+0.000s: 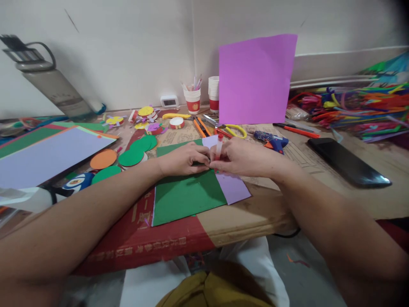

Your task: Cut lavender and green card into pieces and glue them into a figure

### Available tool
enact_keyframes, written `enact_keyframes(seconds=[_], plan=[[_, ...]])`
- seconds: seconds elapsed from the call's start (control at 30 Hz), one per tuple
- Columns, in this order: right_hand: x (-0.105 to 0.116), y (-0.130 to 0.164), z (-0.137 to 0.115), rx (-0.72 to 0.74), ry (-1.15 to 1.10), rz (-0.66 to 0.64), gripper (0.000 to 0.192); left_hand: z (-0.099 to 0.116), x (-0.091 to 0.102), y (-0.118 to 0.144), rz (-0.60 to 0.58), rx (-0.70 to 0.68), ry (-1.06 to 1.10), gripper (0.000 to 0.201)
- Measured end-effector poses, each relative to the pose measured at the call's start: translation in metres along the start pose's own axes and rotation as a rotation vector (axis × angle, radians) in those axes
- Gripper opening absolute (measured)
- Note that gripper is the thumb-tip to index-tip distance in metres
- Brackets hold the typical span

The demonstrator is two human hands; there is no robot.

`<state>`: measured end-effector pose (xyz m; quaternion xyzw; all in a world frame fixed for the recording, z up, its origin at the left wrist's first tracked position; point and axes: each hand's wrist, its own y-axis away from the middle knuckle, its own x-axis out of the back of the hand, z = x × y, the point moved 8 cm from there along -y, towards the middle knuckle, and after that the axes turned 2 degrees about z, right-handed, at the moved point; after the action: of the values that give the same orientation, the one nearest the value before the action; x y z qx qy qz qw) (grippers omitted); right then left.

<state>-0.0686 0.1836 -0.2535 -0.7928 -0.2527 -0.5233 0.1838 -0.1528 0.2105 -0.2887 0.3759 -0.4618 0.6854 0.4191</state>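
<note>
My right hand (pixel 234 157) is closed round a red pen (pixel 219 147) with a pale barrel, held upright with its point down by the sheets. Beside it, my left hand (pixel 188 158) rests on a green sheet (pixel 188 196), its fingers curled and the tips close to the pen's lower end. What those fingertips pinch, if anything, is too small to make out. A light purple sheet (pixel 235 189) sticks out from under the green one on the right. Both sheets lie on the cardboard-covered table (pixel 246 213).
Green discs (pixel 131 157) and an orange disc (pixel 104 159) lie left, near stacked coloured sheets (pixel 57 155). Behind are scissors (pixel 234 130), a pen cup (pixel 193 100) and an upright purple sheet (pixel 255 81). A glue gun (pixel 271 141), phone (pixel 348 162) and pipe cleaners (pixel 361 106) are right.
</note>
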Motion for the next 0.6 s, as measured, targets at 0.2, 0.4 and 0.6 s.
enact_keyframes(seconds=[0.2, 0.4, 0.6], plan=[[0.008, 0.000, -0.002, 0.020, -0.009, 0.082, 0.023, 0.000, -0.001, -0.001, -0.018, 0.012, 0.020, 0.019], [-0.003, -0.002, 0.000, 0.000, -0.013, 0.010, 0.022, 0.000, 0.001, 0.000, 0.010, 0.004, 0.009, 0.018], [-0.003, -0.002, 0.000, 0.002, 0.021, -0.012, 0.023, 0.002, 0.002, -0.001, 0.017, -0.012, 0.023, 0.017]])
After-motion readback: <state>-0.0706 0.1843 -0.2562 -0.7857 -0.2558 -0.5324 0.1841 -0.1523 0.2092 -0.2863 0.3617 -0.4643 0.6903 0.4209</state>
